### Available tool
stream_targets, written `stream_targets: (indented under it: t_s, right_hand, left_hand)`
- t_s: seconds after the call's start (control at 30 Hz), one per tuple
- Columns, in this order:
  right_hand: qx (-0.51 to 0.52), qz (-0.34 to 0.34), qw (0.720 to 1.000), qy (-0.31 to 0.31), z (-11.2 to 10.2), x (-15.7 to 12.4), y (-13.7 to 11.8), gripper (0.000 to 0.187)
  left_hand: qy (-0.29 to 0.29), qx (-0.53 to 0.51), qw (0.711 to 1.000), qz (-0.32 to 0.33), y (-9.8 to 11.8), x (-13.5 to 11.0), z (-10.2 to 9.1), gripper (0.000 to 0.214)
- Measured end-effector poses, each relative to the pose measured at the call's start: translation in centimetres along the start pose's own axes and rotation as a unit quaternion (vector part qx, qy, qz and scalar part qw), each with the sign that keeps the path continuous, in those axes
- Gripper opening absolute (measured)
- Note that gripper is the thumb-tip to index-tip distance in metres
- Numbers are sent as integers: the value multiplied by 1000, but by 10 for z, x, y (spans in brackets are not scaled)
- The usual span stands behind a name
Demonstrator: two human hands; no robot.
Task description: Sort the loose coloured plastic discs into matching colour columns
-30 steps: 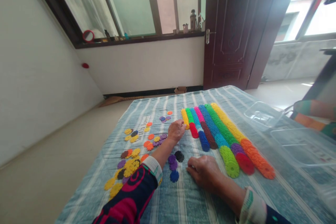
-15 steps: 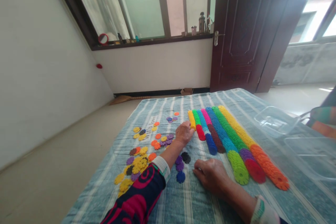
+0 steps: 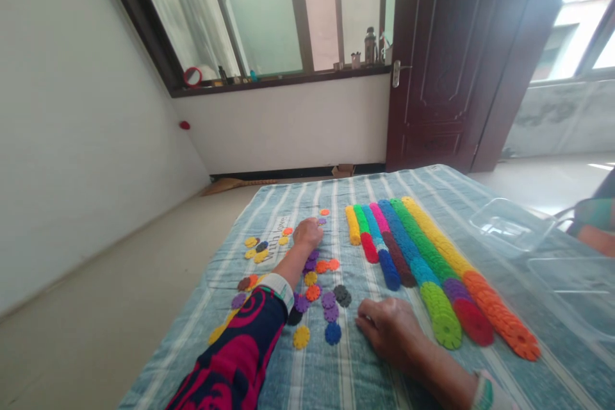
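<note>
My left hand (image 3: 307, 232) reaches out over the loose plastic discs (image 3: 317, 282) scattered on the striped blue cloth (image 3: 336, 365). Its fingers are curled down on small purple discs near an orange disc (image 3: 325, 212); what they grip is hidden. My right hand (image 3: 391, 330) rests knuckles-up on the cloth, fingers curled, just right of a blue disc (image 3: 332, 332). Long rows of stacked coloured discs (image 3: 423, 256) lie side by side to the right of my left hand, in yellow, green, blue, pink, red, purple and orange.
Clear plastic containers (image 3: 509, 224) stand on the right side of the cloth. A dark wooden door (image 3: 446, 57) and a window sill with bottles (image 3: 369, 45) lie behind. A broom (image 3: 240, 184) lies on the floor by the wall. Someone's sleeve (image 3: 593, 214) shows at far right.
My left hand has moved left, away from the end of the short yellow row, to the loose purple discs. The loose discs near my forearm have shifted. My right hand has stayed put.
</note>
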State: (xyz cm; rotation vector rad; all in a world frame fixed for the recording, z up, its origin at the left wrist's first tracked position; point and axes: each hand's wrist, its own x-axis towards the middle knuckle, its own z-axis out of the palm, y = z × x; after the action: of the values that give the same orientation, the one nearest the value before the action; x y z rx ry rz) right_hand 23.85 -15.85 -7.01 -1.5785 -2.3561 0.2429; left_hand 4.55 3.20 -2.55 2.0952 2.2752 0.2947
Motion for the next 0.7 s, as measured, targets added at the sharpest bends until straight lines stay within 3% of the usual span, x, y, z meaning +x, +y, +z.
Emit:
stream_targets:
  t_s: [0.23, 0.53, 0.7]
  right_hand:
    - [3, 0, 1000, 7, 3, 0, 0, 18]
    - [6, -2, 1000, 9, 4, 1, 1, 18]
    - [1, 0, 1000, -7, -1, 1, -1, 19]
  left_hand:
    - [-27, 15, 999, 30, 4, 15, -1, 29]
    - [-51, 15, 994, 96, -3, 8, 4, 39]
    - [-47, 16, 995, 89, -3, 11, 1, 46]
